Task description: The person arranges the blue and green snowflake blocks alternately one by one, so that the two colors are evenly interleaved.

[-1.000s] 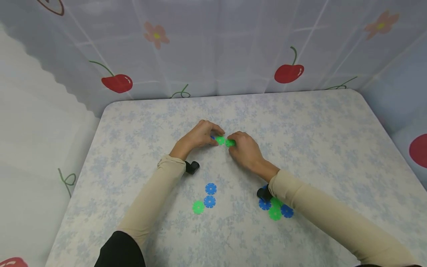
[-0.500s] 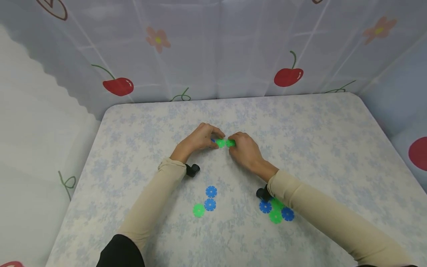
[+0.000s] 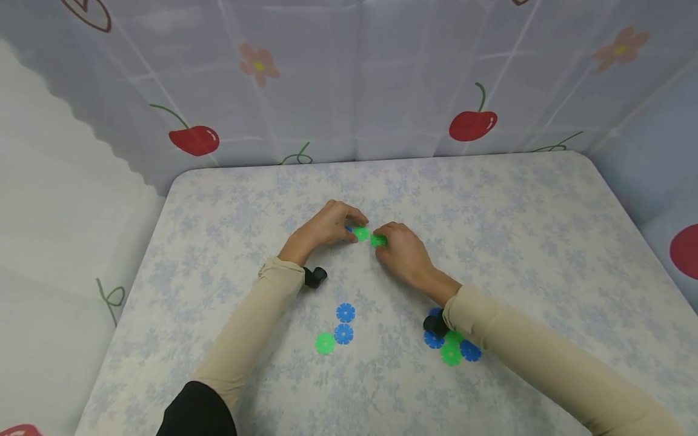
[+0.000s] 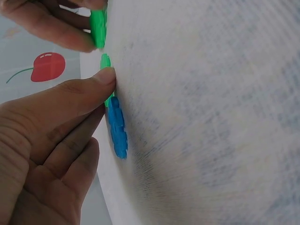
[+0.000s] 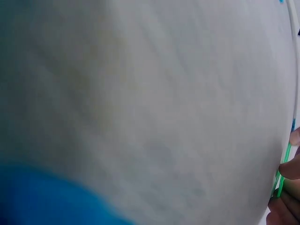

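Observation:
In the head view my left hand (image 3: 326, 224) pinches a green notched plastic disc (image 3: 362, 234) between thumb and fingers, low over the table. A blue notched disc (image 4: 118, 129) is joined to that green one, as the left wrist view shows; my fingers mostly hide it from above. Just to the right, my right hand (image 3: 405, 253) pinches another green disc (image 3: 378, 240). A small gap separates the two green discs. Thin green edges (image 5: 281, 186) show at my right fingers in the right wrist view; whether they belong to one disc or two, I cannot tell.
Nearer me on the patterned table (image 3: 272, 375) lie two blue discs (image 3: 343, 333) and a green disc (image 3: 325, 343). A cluster of blue and green discs (image 3: 451, 354) lies partly under my right wrist. A printed curtain (image 3: 354, 79) hangs behind the table.
My right hand has drawn slightly right and toward me with its green disc, widening the gap between the green discs. My left hand keeps nearly the same place.

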Demonstrator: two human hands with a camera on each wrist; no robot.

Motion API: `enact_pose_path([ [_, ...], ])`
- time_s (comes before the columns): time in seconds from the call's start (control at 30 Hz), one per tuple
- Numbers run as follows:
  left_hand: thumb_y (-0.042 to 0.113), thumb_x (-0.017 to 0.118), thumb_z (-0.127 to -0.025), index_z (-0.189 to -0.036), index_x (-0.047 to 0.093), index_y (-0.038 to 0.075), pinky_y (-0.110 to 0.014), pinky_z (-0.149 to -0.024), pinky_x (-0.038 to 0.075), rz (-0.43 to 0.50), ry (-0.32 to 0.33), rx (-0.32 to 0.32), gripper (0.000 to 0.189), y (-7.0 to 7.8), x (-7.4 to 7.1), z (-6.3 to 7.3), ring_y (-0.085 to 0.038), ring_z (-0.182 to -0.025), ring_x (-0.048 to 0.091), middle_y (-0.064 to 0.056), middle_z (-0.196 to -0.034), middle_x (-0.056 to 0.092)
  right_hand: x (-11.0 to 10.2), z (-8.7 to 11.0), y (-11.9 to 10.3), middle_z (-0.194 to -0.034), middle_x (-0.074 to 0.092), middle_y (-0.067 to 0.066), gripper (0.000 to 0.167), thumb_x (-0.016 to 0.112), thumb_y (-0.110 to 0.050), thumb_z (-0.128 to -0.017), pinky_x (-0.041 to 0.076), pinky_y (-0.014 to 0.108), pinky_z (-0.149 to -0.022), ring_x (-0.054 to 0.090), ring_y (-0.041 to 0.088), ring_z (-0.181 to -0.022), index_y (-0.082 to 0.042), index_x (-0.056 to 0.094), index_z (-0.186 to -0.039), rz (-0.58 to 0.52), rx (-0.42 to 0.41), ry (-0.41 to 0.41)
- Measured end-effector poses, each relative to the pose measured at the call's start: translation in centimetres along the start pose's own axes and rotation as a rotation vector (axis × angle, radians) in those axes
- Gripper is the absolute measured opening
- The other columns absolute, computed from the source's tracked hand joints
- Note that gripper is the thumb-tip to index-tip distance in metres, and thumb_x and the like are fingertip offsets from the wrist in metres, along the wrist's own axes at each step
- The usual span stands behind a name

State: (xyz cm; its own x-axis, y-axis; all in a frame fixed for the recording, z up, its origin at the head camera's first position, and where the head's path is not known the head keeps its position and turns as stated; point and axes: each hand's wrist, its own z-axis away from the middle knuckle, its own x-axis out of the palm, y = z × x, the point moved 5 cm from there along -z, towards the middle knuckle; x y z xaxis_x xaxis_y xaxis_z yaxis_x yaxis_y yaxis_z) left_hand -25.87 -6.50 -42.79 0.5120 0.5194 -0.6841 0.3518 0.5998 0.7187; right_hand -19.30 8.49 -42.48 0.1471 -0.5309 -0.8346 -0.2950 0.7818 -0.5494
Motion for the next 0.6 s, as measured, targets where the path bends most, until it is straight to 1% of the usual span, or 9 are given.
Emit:
enact_pose_path([
  [0.13,0.001,0.083,-0.077,-0.119,0.071,0.005,-0.025,-0.088,0.053,-0.002,0.008,-0.003,0.043,-0.1,0.0,0.0,-0.018,-0.108,0.066,-0.005,-0.116,0.071,0.4,0.9,-0.5,-0.121,0.065,0.015,0.028,0.064,-0.003,-0.089,0.054,0.041,-0.087,0.060,0.031,-0.112,0.001,0.070,-0.116,-0.019,-0.015,-0.018],
  [0.23,0.000,0.083,-0.076,-0.117,0.072,0.005,-0.025,-0.088,0.053,-0.006,0.015,0.002,0.043,-0.1,0.0,0.0,-0.018,-0.106,0.067,-0.005,-0.114,0.071,0.9,1.6,-1.2,-0.121,0.065,0.014,0.029,0.065,-0.003,-0.088,0.054,0.041,-0.088,0.060,0.030,-0.112,0.001,0.070,-0.116,-0.029,-0.041,-0.030],
  [0.4,0.000,0.083,-0.076,-0.116,0.073,0.005,-0.026,-0.088,0.053,-0.006,0.014,0.013,0.041,0.0,0.0,0.1,-0.018,-0.105,0.067,-0.005,-0.113,0.072,1.6,3.0,-2.3,-0.119,0.066,0.011,0.028,0.066,-0.003,-0.086,0.053,0.040,-0.090,0.060,0.027,-0.112,-0.001,0.071,-0.114,-0.016,-0.093,-0.055],
  [0.6,0.000,0.083,-0.077,-0.117,0.072,0.005,-0.026,-0.088,0.053,-0.017,0.011,0.001,0.041,0.1,-0.1,0.1,-0.019,-0.106,0.067,-0.005,-0.113,0.072,2.0,4.2,-3.0,-0.121,0.066,0.009,0.029,0.068,-0.004,-0.086,0.051,0.039,-0.093,0.059,0.025,-0.115,-0.003,0.071,-0.116,0.016,-0.138,-0.075],
])
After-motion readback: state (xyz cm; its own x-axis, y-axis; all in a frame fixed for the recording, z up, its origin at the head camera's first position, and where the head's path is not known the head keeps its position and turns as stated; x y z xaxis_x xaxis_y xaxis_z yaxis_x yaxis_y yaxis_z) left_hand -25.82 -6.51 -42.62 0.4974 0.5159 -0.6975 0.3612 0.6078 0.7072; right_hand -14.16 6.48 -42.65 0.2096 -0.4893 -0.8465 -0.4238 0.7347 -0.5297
